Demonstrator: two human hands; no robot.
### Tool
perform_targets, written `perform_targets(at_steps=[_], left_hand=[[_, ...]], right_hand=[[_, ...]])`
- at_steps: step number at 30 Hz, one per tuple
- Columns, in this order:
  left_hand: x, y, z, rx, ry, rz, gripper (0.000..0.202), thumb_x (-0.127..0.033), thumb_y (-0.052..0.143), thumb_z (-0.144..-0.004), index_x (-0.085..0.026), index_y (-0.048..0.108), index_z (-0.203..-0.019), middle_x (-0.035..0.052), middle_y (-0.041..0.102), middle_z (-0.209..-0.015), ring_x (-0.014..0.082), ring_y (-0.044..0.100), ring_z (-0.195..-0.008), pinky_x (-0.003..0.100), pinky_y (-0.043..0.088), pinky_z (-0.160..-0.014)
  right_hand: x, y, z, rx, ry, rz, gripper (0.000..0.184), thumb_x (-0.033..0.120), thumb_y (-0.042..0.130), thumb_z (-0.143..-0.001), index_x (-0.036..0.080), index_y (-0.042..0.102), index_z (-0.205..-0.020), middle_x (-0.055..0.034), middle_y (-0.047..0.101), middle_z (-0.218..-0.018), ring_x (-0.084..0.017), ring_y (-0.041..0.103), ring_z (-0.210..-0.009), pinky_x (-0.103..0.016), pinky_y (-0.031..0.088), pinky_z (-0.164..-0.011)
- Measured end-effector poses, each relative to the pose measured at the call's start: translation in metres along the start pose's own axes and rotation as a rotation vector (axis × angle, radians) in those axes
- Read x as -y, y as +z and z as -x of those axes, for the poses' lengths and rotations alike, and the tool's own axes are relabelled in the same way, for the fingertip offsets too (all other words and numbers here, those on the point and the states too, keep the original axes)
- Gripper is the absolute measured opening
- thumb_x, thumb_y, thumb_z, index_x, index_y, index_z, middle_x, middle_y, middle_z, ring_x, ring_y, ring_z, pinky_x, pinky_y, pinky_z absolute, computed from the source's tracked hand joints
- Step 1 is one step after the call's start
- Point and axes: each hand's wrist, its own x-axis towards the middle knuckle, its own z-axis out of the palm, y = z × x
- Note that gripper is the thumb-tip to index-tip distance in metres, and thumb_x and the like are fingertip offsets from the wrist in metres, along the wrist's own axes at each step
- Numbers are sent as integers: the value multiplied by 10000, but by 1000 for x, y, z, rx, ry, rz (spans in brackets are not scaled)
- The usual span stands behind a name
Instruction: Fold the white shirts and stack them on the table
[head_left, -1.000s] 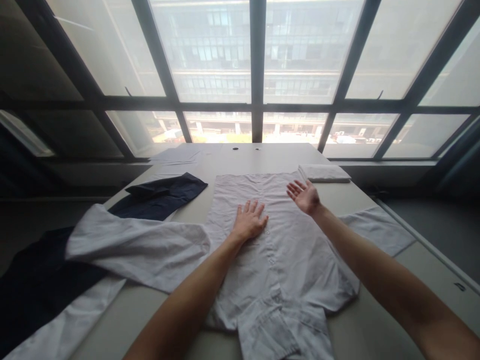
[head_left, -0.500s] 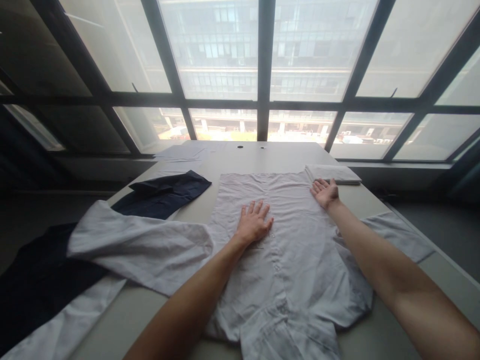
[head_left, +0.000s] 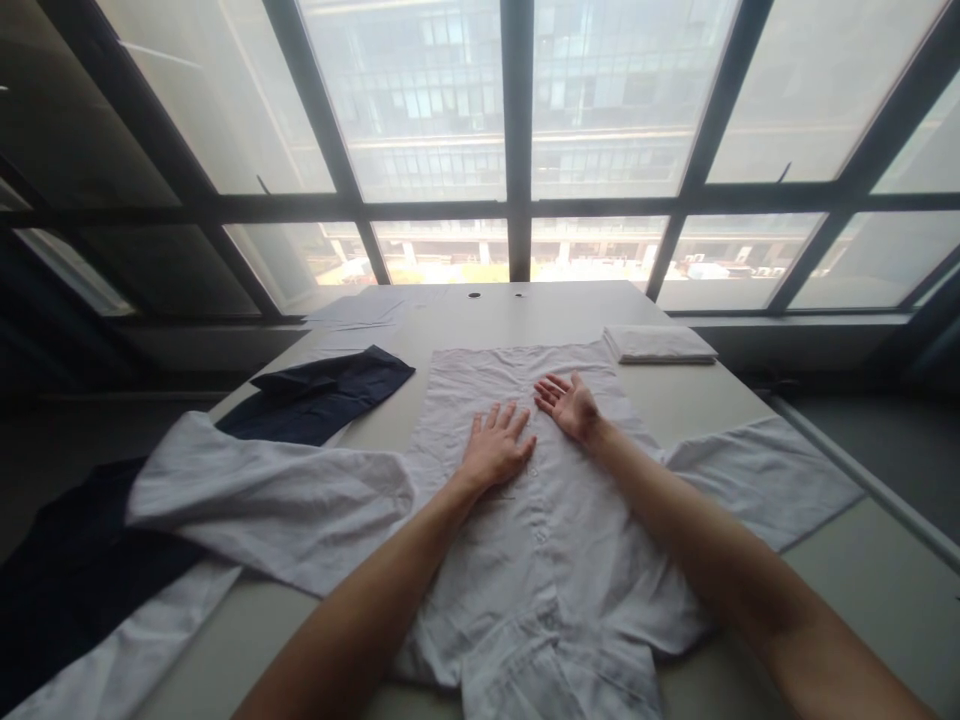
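A white button shirt (head_left: 585, 520) lies spread flat on a pale table (head_left: 697, 400), collar toward me, hem toward the window. My left hand (head_left: 496, 444) presses flat on the shirt's middle, fingers spread. My right hand (head_left: 568, 403) rests just right of it on the cloth, palm turned partly up, fingers apart, holding nothing. One sleeve (head_left: 757, 475) lies out to the right, the other sleeve (head_left: 277, 505) to the left.
A dark navy garment (head_left: 322, 390) lies to the left, partly under the white cloth. A folded white cloth (head_left: 656, 343) sits at the far right of the table. Flat sheets (head_left: 360, 312) lie at the far left. Large windows stand behind the table.
My right hand has swept from the shirt's far right edge back left to the middle, beside my left hand. The left hand has stayed put.
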Motion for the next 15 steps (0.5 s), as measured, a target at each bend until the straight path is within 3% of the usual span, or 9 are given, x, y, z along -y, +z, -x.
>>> perform_targets(at_steps=[11,15], left_hand=[[3,-2,-2,-19,0,144,595,-534,417,-999,-284,417,-1539,86,288,-1658,360,187,-1535,650,105,-1201],[0,-15,-11,-149,36,522,527,-450,478,-976,-208,537,-1441,127,437,-1574,306,326,-1490,523,232,-1221]], right_hand=[[0,-6,1,5,-13,-113,527,575,249,-1037,218,599,-1205,-159,620,-1303,-228,659,-1142,-454,609,-827],[0,-7,2,9,-19,-141,548,584,229,-1039,216,602,-1201,-151,636,-1275,-229,670,-1118,-454,615,-821]])
